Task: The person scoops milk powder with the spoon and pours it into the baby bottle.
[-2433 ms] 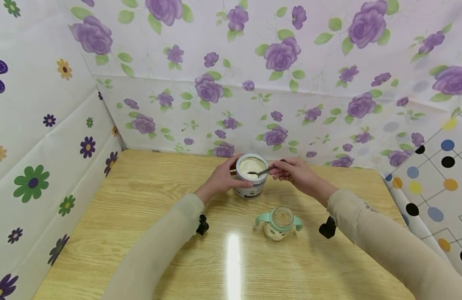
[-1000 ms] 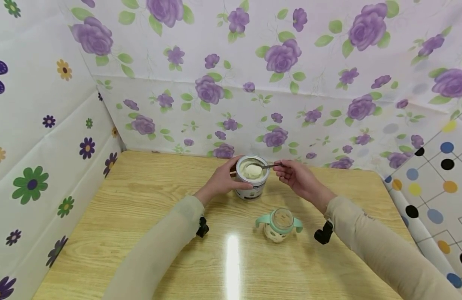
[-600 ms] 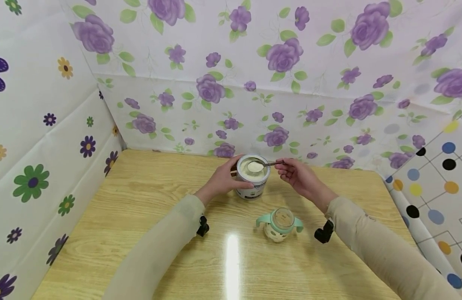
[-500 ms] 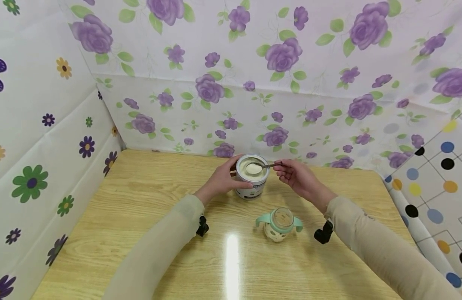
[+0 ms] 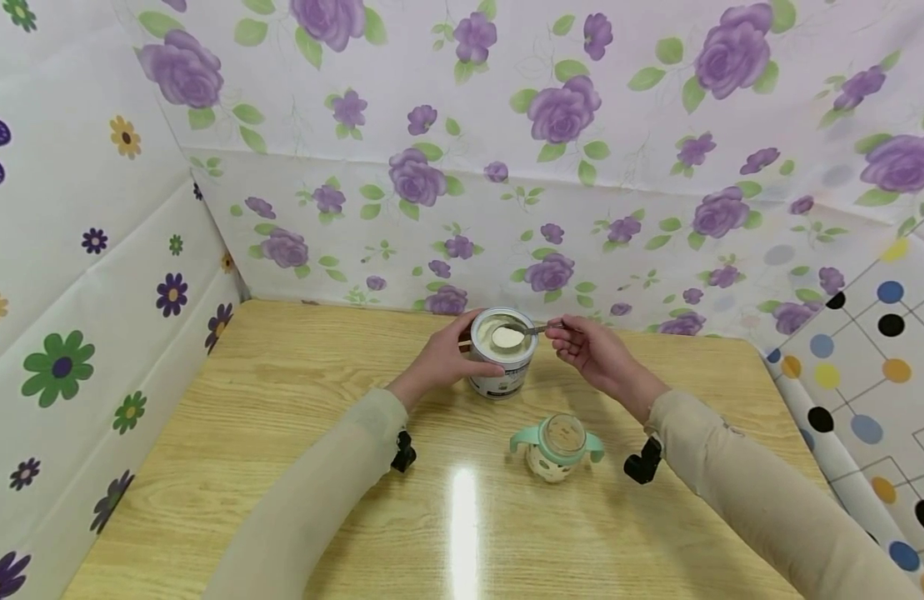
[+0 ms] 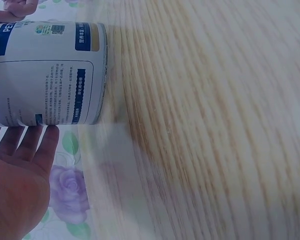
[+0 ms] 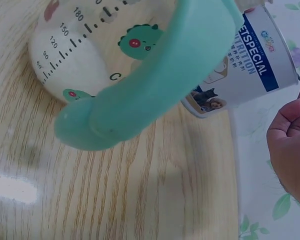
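A white milk powder tin (image 5: 499, 385) stands upright at the back of the table with its top off, cream-coloured powder inside. My left hand (image 5: 445, 360) grips it from the left, thumb across the front; in the left wrist view, fingers (image 6: 46, 145) lie against the printed tin (image 6: 50, 80). My right hand (image 5: 600, 354) pinches the handle of a metal spoon (image 5: 536, 330). Over the tin's mouth, the spoon's bowl carries a mound of powder (image 5: 508, 337). In front stands a baby bottle (image 5: 553, 462) with mint-green handles, lidless and close to the right wrist camera (image 7: 150, 85).
The wooden table (image 5: 319, 500) meets a flower-printed cloth wall (image 5: 357, 208) just behind the tin. Cloth also hangs at the left and right sides. A black wrist camera (image 5: 643, 462) sits under the right sleeve, to the right of the bottle.
The spoon, earlier dipped in the powder, now lies level over the tin's mouth with powder in it. Its heap looks smaller than a second ago. Left hand, tin and bottle stay in place.
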Tool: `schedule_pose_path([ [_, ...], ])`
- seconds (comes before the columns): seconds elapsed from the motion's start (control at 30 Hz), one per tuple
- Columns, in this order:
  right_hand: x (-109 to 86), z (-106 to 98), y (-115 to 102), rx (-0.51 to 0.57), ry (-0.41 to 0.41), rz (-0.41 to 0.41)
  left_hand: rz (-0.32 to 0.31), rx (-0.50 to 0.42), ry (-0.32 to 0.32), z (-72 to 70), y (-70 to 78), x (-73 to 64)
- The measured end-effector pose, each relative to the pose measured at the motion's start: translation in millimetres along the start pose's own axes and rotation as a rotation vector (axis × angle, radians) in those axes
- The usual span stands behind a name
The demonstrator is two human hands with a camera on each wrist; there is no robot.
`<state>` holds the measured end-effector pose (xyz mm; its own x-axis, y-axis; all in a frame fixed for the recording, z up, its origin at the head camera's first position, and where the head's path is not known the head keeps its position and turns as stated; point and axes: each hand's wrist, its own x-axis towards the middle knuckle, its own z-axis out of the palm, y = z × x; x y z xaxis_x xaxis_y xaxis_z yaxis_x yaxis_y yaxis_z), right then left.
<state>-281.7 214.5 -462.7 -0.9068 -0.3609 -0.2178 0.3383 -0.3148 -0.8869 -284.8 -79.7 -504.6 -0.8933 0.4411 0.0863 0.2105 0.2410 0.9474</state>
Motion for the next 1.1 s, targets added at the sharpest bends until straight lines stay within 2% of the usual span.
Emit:
schedule_pose_path([
  [0.17, -1.0, 0.0, 0.1, -0.022, 0.012, 0.003, -0.011, -0.003, -0.005, -0.2, 0.1, 0.4],
  [0.37, -0.3, -1.1, 0.4, -0.028, 0.011, 0.010, -0.027, 0.068, 0.014, -8.8, 4.8, -5.0],
  [0.47, 0.4, -1.4, 0.4, -0.028, 0.011, 0.015, -0.037, 0.081, 0.047, -20.1, 13.9, -15.7],
  [0.57, 0.9, -2.5, 0.0, -0.036, 0.016, 0.016, -0.038, 0.076, 0.061, -31.4, 29.4, -31.9],
  [0.7, -0.3, -4.2, -1.3, -0.045, 0.022, 0.018, 0.014, 0.098, 0.035, -37.1, 48.3, -54.9],
  [0.83, -0.7, -5.4, -1.5, -0.038, 0.031, 0.023, 0.071, 0.135, -0.046, -27.2, 59.9, -73.4],
  [0.93, 0.0, -5.7, -0.9, -0.031, 0.024, 0.027, 0.079, 0.136, -0.113, -13.5, 66.2, -83.4],
  [1.1, 1.1, -4.3, 0.2, -0.015, 0.013, 0.027, 0.076, 0.096, -0.186, 14.8, 66.2, -87.0],
])
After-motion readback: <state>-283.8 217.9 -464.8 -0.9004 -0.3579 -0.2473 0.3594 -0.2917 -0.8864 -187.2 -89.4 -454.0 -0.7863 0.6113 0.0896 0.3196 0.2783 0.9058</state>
